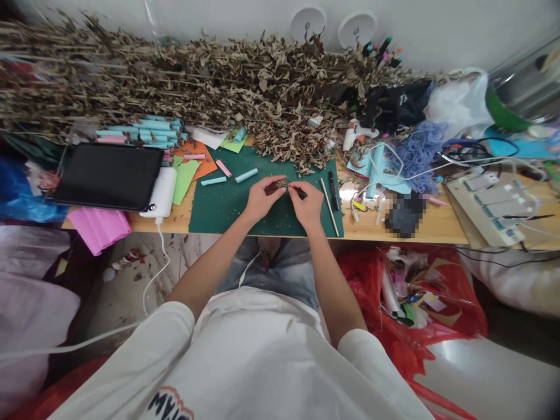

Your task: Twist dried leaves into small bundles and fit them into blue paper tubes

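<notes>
My left hand (262, 201) is held over the green cutting mat (219, 210), its fingers curled around a small clump of brown dried leaves (276, 186). Close beside it, my right hand (307, 204) pinches at the clump's right end with thumb and forefinger; what sits between those fingertips is too small to make out. A thin wooden stick (329, 207) and a black pen (333, 190) lie to the right of my right hand. On the mat's left part are two light-blue paper tubes (246, 175) and a pink one (223, 168).
Dried leafy stalks (280, 70) cover the table's back. At left are a black tablet (109, 175), a white power bank (161, 195) and stacked blue tubes (153, 133). A glue gun (356, 135), purple yarn (420, 151) and a power strip (492, 201) lie right. A red bag (459, 291) stands below.
</notes>
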Demonstrator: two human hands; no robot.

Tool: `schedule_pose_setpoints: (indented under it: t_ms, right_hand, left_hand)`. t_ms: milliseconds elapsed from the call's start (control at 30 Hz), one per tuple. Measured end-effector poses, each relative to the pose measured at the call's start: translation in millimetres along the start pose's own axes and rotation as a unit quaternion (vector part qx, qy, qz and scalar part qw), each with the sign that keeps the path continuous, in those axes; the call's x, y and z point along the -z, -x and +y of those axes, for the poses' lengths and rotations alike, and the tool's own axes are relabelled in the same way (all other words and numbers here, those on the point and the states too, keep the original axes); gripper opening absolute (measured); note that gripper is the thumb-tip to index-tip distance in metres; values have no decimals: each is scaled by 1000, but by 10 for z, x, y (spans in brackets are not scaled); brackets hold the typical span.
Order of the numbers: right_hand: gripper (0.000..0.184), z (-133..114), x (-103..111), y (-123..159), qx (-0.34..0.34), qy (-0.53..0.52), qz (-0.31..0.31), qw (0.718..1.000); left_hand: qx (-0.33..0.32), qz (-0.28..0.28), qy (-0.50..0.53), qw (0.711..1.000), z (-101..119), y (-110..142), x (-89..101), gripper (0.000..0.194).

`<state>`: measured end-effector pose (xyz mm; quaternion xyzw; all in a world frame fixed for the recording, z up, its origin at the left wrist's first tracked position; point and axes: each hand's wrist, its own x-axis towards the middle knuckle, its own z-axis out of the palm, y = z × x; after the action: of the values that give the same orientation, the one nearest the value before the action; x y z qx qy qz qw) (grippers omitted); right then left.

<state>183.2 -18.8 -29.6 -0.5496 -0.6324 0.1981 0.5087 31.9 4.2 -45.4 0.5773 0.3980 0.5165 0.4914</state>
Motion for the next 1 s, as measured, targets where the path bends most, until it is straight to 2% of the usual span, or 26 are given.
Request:
schedule_pose_setpoints:
  t_ms: [267, 400, 567, 733, 800, 1000]
  right_hand:
    - [12, -70, 28, -49, 49, 67, -42, 996]
    - [12, -37, 49, -59, 40, 74, -24, 996]
    - [17, 50, 58, -39, 21, 125, -58, 990]
    - [23, 34, 83, -7, 25, 175, -98, 979]
    - [24, 19, 100, 3, 28, 168, -86, 982]
    - [33, 13, 72, 16, 43, 61, -52, 996]
  left_hand:
    - [-13, 17, -89, 996, 27, 34, -46, 11]
    - [-6, 21, -87, 996, 26, 26, -18, 9]
    - [-1, 34, -26, 999, -5, 9, -6, 19]
    - [-32, 41, -29, 998, 1, 2, 14, 27]
    - [-28, 36, -39, 998, 5, 4, 21, 27]
    - [1, 24, -33, 999, 12, 14, 1, 27]
